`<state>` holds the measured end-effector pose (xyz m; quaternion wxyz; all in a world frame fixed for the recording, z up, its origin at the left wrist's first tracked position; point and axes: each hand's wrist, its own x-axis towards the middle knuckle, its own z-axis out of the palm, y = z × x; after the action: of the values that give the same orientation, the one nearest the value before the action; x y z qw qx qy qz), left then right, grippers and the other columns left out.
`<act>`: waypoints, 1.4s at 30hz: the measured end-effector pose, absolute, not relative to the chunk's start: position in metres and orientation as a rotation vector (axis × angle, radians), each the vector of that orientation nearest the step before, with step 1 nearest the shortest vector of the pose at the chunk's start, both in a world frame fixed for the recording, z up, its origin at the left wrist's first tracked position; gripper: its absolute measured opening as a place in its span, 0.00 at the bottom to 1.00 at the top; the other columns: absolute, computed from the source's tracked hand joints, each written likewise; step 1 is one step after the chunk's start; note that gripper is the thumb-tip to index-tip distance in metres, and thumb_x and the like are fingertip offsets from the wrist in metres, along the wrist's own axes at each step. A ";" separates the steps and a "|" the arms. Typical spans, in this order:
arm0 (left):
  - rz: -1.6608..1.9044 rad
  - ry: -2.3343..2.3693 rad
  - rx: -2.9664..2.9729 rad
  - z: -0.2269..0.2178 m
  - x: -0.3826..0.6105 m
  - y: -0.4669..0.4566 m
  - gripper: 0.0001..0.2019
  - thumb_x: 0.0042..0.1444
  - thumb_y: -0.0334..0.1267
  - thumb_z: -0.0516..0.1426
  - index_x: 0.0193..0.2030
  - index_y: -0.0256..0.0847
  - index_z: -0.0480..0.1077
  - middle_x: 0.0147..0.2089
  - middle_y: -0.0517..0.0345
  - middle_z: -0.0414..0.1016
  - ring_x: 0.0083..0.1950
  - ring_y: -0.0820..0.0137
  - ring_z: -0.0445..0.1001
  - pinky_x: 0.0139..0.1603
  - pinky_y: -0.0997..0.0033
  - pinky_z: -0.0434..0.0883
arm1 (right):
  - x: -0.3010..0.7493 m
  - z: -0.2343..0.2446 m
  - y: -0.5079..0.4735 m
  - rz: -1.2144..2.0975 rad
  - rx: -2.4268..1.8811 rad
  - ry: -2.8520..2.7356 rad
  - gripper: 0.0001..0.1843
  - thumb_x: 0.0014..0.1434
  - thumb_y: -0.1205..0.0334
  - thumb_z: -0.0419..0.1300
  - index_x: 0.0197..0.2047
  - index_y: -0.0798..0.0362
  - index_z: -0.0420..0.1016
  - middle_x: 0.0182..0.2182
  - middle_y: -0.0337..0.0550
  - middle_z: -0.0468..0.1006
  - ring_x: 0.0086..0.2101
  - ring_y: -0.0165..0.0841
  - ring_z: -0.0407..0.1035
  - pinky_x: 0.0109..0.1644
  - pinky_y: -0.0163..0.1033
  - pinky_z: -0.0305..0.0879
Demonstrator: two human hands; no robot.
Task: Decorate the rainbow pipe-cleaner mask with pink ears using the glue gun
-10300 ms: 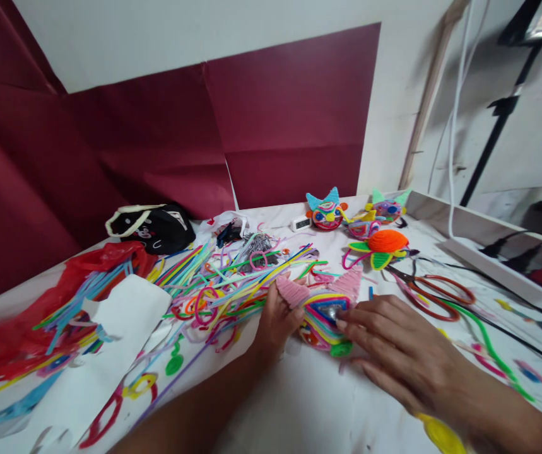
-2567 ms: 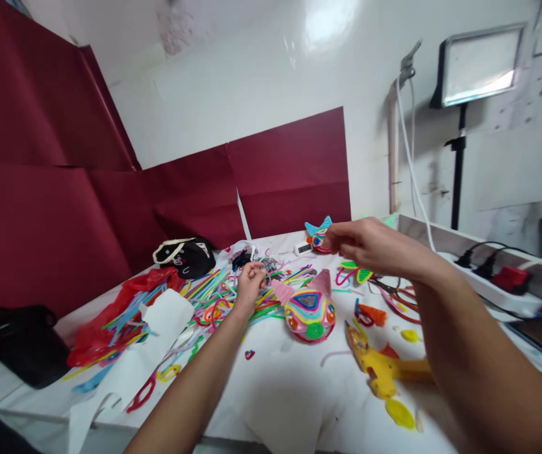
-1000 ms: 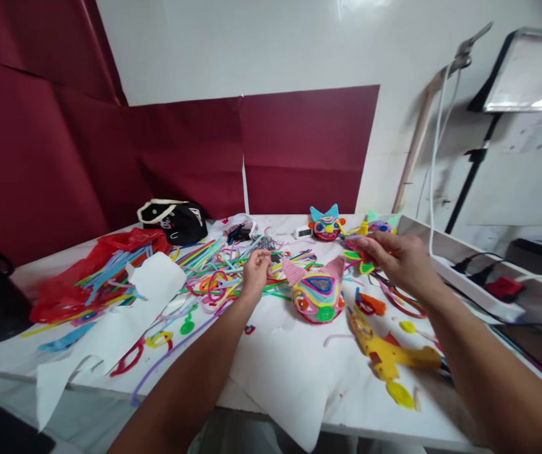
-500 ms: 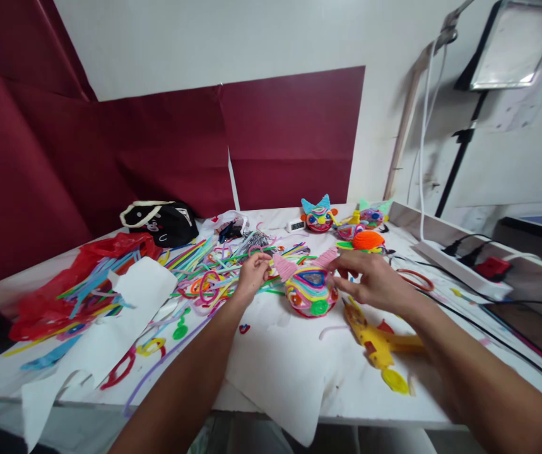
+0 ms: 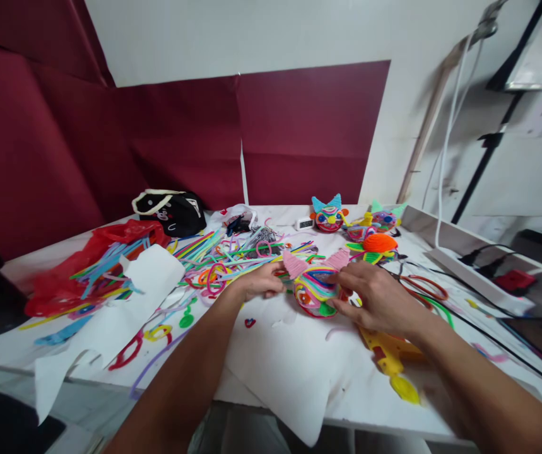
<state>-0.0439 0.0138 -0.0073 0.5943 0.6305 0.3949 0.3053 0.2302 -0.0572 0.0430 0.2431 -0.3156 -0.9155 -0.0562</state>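
A rounded craft head point(image 5: 315, 291) with pink ears, covered in coloured coils, stands upright about midway between the back and front edges of the white worktop point(image 5: 353, 400). The right hand point(image 5: 370, 296) meets its right side, thumb and fingers bent and only narrowly apart (the fingers cover part of the face, so I cannot tell whether they pinch some small piece). The left hand point(image 5: 264, 281) lies just left of the head with fingers loosely curled; whether it grips anything is hidden. Below the right hand, towards the front edge, lies a yellow glue gun point(image 5: 388, 356), with a yellow disc point(image 5: 405, 389) at its near end. A white sheet point(image 5: 284, 369) in front of the head hangs over that edge. Loose pipe cleaners point(image 5: 218, 268) spread leftwards to a red bag point(image 5: 122, 238), while a blue-eared craft head point(image 5: 329, 219) sits by the back edge.
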 end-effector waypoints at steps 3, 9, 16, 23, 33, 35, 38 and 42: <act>0.593 0.884 1.496 -0.009 -0.043 0.011 0.32 0.38 0.31 0.67 0.55 0.37 0.67 0.18 0.68 0.66 0.17 0.77 0.62 0.16 0.80 0.57 | 0.230 0.044 -0.058 -0.153 -0.899 -2.512 0.15 0.62 0.55 0.59 0.46 0.56 0.77 0.34 0.51 0.79 0.37 0.42 0.71 0.41 0.46 0.66; 0.483 0.866 1.560 -0.015 -0.031 0.006 0.33 0.34 0.36 0.73 0.49 0.38 0.68 0.25 0.63 0.72 0.21 0.75 0.67 0.17 0.78 0.64 | 0.228 0.047 -0.059 -0.155 -0.915 -2.520 0.08 0.60 0.60 0.59 0.39 0.55 0.76 0.33 0.50 0.77 0.34 0.40 0.70 0.39 0.44 0.65; 0.469 0.834 1.621 -0.015 -0.021 0.006 0.30 0.33 0.42 0.73 0.42 0.37 0.68 0.30 0.62 0.72 0.24 0.76 0.69 0.17 0.80 0.66 | 0.230 0.044 -0.058 -0.180 -0.934 -2.535 0.11 0.61 0.57 0.59 0.42 0.56 0.76 0.33 0.50 0.77 0.34 0.40 0.69 0.39 0.43 0.63; 0.443 0.878 1.643 -0.016 -0.017 0.006 0.30 0.32 0.44 0.73 0.41 0.37 0.69 0.30 0.62 0.73 0.25 0.75 0.70 0.18 0.79 0.68 | 0.233 0.045 -0.058 -0.240 -0.981 -2.588 0.15 0.62 0.56 0.58 0.48 0.55 0.74 0.36 0.49 0.78 0.37 0.42 0.70 0.41 0.44 0.62; 0.485 0.935 1.653 -0.017 -0.012 0.002 0.28 0.32 0.41 0.73 0.41 0.37 0.70 0.28 0.64 0.72 0.24 0.76 0.69 0.19 0.79 0.67 | 0.231 0.050 -0.062 -0.418 -1.035 -2.660 0.17 0.57 0.62 0.66 0.50 0.55 0.73 0.34 0.46 0.79 0.37 0.42 0.71 0.40 0.42 0.59; 0.497 0.948 1.656 -0.018 -0.012 0.002 0.27 0.33 0.40 0.72 0.41 0.37 0.70 0.28 0.64 0.71 0.24 0.77 0.69 0.18 0.80 0.67 | 0.231 0.048 -0.061 -0.475 -1.028 -2.661 0.18 0.56 0.64 0.67 0.51 0.55 0.73 0.34 0.45 0.80 0.36 0.41 0.71 0.39 0.42 0.58; 0.515 0.950 1.662 -0.018 -0.012 0.002 0.26 0.35 0.40 0.72 0.41 0.37 0.70 0.29 0.64 0.71 0.25 0.76 0.68 0.18 0.81 0.67 | 0.230 0.046 -0.058 -0.534 -1.003 -2.646 0.13 0.59 0.64 0.64 0.48 0.55 0.73 0.31 0.44 0.79 0.33 0.39 0.71 0.37 0.41 0.57; 0.534 0.923 1.664 -0.020 -0.012 0.003 0.25 0.36 0.41 0.72 0.41 0.36 0.71 0.30 0.63 0.71 0.25 0.76 0.68 0.16 0.81 0.66 | 0.231 0.045 -0.055 -0.562 -0.975 -2.636 0.10 0.63 0.62 0.61 0.47 0.55 0.73 0.32 0.45 0.79 0.34 0.40 0.71 0.38 0.42 0.57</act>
<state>-0.0119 0.0031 -0.0201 0.5501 0.7031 0.3901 0.2256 0.2306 -0.0551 0.0446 0.1375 -0.3369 -0.9109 -0.1944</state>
